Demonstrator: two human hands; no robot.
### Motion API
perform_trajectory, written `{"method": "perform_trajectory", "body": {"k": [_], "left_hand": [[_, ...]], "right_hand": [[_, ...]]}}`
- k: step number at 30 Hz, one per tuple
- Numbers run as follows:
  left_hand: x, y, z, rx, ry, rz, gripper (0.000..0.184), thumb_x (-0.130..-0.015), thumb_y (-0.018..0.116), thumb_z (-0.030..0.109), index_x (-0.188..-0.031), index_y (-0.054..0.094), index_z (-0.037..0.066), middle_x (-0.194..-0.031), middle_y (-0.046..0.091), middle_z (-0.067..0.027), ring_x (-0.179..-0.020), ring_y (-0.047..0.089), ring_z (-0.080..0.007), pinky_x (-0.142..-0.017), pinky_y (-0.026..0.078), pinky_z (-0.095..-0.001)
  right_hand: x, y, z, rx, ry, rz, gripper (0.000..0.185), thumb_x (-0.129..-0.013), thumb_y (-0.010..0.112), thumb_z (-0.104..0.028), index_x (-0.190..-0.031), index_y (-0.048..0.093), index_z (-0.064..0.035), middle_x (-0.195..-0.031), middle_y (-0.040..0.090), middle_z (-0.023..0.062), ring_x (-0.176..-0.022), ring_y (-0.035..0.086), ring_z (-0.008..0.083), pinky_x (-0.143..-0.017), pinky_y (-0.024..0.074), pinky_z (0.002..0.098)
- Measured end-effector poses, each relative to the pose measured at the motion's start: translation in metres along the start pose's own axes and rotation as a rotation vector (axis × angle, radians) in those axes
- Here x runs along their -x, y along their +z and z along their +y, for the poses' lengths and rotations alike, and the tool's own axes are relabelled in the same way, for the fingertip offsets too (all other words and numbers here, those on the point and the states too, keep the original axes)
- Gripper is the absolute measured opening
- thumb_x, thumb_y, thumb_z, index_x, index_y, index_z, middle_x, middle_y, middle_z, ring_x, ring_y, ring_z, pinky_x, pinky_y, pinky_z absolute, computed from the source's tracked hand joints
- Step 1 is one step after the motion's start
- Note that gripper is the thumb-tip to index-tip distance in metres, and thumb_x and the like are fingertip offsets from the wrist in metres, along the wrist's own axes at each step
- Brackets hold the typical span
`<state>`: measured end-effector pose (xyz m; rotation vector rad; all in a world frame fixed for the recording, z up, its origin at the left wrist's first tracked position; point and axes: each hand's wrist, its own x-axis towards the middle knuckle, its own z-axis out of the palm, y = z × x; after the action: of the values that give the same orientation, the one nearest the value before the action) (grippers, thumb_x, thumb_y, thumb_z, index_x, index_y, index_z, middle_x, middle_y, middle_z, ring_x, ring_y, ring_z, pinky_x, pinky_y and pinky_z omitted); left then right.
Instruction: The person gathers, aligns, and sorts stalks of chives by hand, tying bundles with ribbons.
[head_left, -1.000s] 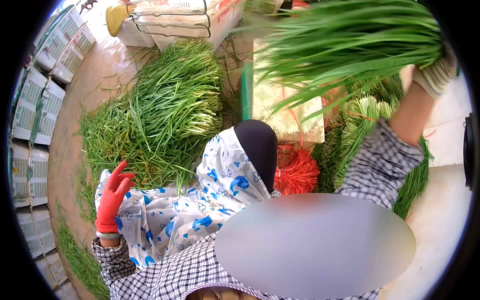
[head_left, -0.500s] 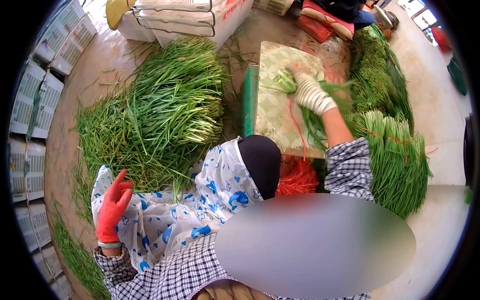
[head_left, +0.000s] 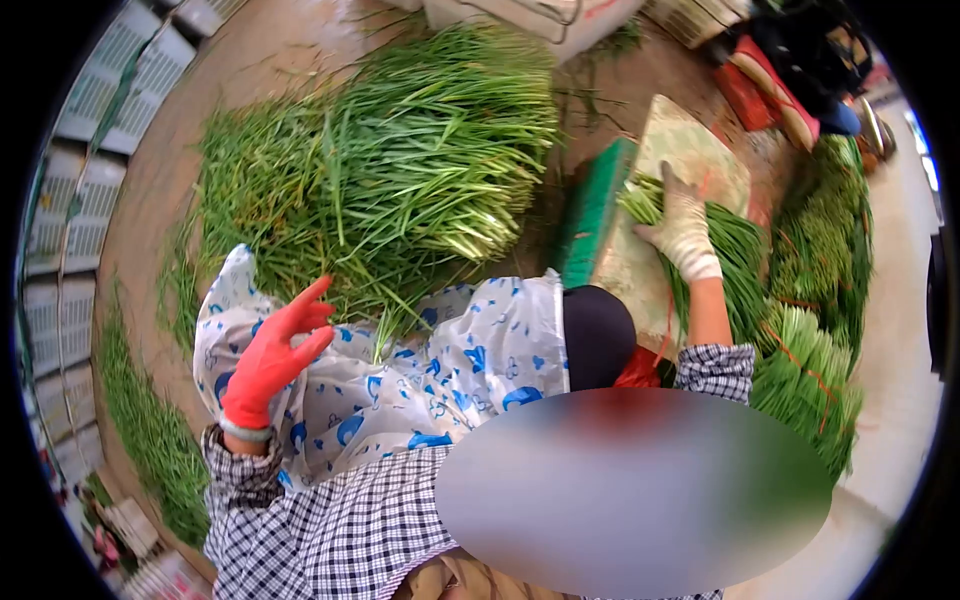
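Note:
My right hand [head_left: 685, 230], in a pale glove, lies over a bunch of garlic chives [head_left: 738, 255] on a worn, patterned board [head_left: 622, 275]. Its thumb and fingers are spread, resting on the bunch rather than wrapped round it. A thin red tie [head_left: 668, 335] hangs down the board's face near that wrist. My left hand [head_left: 272, 362], in a red rubber glove, hovers above my apron-covered leg with its fingers apart and nothing in them. Beyond it lies a large heap of loose chives [head_left: 430, 150]. The lower right is blurred out.
Tied chive bunches [head_left: 805, 375] and another green pile [head_left: 825, 240] stand to the right. A green block [head_left: 598, 212] edges the board. Red tie material [head_left: 638, 368] sits by my knee. White crates [head_left: 75, 210] line the left; a white tub [head_left: 540, 25] stands ahead.
The view has shifted, so the scene sits further right. My right hand, earlier blurred with the bunch under it, now lies with fingers spread on the bunch. The left hand's fingers have opened slightly.

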<state>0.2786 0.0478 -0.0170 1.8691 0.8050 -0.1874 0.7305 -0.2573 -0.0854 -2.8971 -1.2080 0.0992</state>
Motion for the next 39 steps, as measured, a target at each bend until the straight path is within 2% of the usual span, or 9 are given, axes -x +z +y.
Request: {"method": "perform_trajectory", "body": {"k": [5,9,11,17,26,30,31,34,39], "left_hand": [[-0.051,0.037,0.007,0.121,0.044,-0.194,0.058,-0.092,0.062,0.019,-0.144,0.04,0.01,-0.12,0.063,-0.0105,-0.106,0.06,-0.015,-0.092,0.048,-0.0308],[-0.102,0.086,-0.018,0.329,0.011,-0.323,0.054,-0.094,0.059,0.023,-0.143,0.041,0.008,-0.121,0.063,-0.0108,-0.106,0.06,-0.0169,-0.093,0.048,-0.0318],[-0.124,0.112,-0.035,0.6,-0.166,-0.355,0.052,-0.097,0.056,0.027,-0.142,0.041,0.006,-0.122,0.063,-0.0107,-0.105,0.061,-0.0181,-0.092,0.049,-0.0321],[-0.141,0.145,-0.062,0.729,-0.191,-0.343,0.055,-0.097,0.055,0.031,-0.142,0.04,0.003,-0.124,0.061,-0.0114,-0.106,0.061,-0.0204,-0.09,0.049,-0.032],[-0.159,0.135,-0.087,0.968,-0.288,-0.267,0.06,-0.095,0.059,0.029,-0.142,0.037,-0.002,-0.124,0.061,-0.0128,-0.105,0.061,-0.0187,-0.088,0.048,-0.0291],[-0.166,0.136,-0.084,0.977,-0.342,-0.277,0.059,-0.095,0.059,0.032,-0.141,0.04,-0.001,-0.126,0.059,-0.0104,-0.106,0.061,-0.0185,-0.089,0.047,-0.0297],[-0.168,0.135,-0.083,0.995,-0.347,-0.294,0.047,-0.097,0.057,0.027,-0.134,0.047,0.001,-0.123,0.061,-0.0087,-0.106,0.061,-0.0189,-0.09,0.049,-0.0302],[-0.171,0.131,-0.075,0.996,-0.338,-0.324,0.046,-0.097,0.056,0.028,-0.133,0.048,0.002,-0.125,0.06,-0.0083,-0.108,0.06,-0.0197,-0.091,0.048,-0.0308],[-0.172,0.133,-0.076,1.009,-0.34,-0.331,0.046,-0.097,0.055,0.029,-0.134,0.048,0.002,-0.129,0.057,-0.0088,-0.111,0.059,-0.0202,-0.093,0.047,-0.0316]], "right_hand": [[-0.005,-0.002,-0.002,0.001,0.032,-0.089,0.114,-0.06,0.082,-0.046,-0.146,0.022,0.0002,-0.143,0.037,0.0271,-0.136,0.032,0.041,-0.116,0.0176,0.05],[-0.021,-0.056,-0.06,0.037,-0.079,0.011,0.116,-0.056,0.085,-0.043,-0.146,0.025,-0.0009,-0.141,0.04,0.0245,-0.135,0.034,0.0393,-0.115,0.02,0.0498],[-0.037,-0.061,-0.095,0.006,-0.189,0.023,0.113,-0.057,0.085,-0.041,-0.145,0.027,-0.001,-0.141,0.04,0.0229,-0.134,0.035,0.0382,-0.114,0.0214,0.0495],[-0.138,-0.011,-0.134,0.084,-0.27,0.004,0.106,-0.06,0.084,-0.038,-0.144,0.03,-0.0021,-0.143,0.041,0.0182,-0.134,0.037,0.0336,-0.113,0.0262,0.0471],[-0.289,0.059,-0.149,0.449,-0.062,-0.473,0.115,-0.063,0.083,-0.043,-0.149,0.02,-0.0014,-0.149,0.035,0.0205,-0.139,0.033,0.0333,-0.113,0.0307,0.0438],[-0.302,0.077,-0.143,0.298,-0.037,-0.546,0.112,-0.061,0.084,-0.035,-0.147,0.023,0.0005,-0.14,0.045,0.0242,-0.126,0.048,0.0359,-0.102,0.0443,0.0404],[-0.303,0.076,-0.144,0.296,-0.038,-0.511,0.1,-0.062,0.084,-0.03,-0.143,0.033,-0.0001,-0.135,0.05,0.0241,-0.12,0.054,0.0362,-0.098,0.0481,0.0406],[-0.304,0.062,-0.151,0.246,0.038,-0.625,0.093,-0.067,0.082,-0.03,-0.141,0.034,0.0013,-0.137,0.047,0.0244,-0.124,0.051,0.034,-0.102,0.0451,0.0388],[-0.29,0.096,-0.143,0.24,0.023,-0.343,0.07,-0.074,0.073,-0.011,-0.135,0.039,0.0003,-0.124,0.058,0.0247,-0.115,0.058,0.0356,-0.094,0.0502,0.0433]]}}
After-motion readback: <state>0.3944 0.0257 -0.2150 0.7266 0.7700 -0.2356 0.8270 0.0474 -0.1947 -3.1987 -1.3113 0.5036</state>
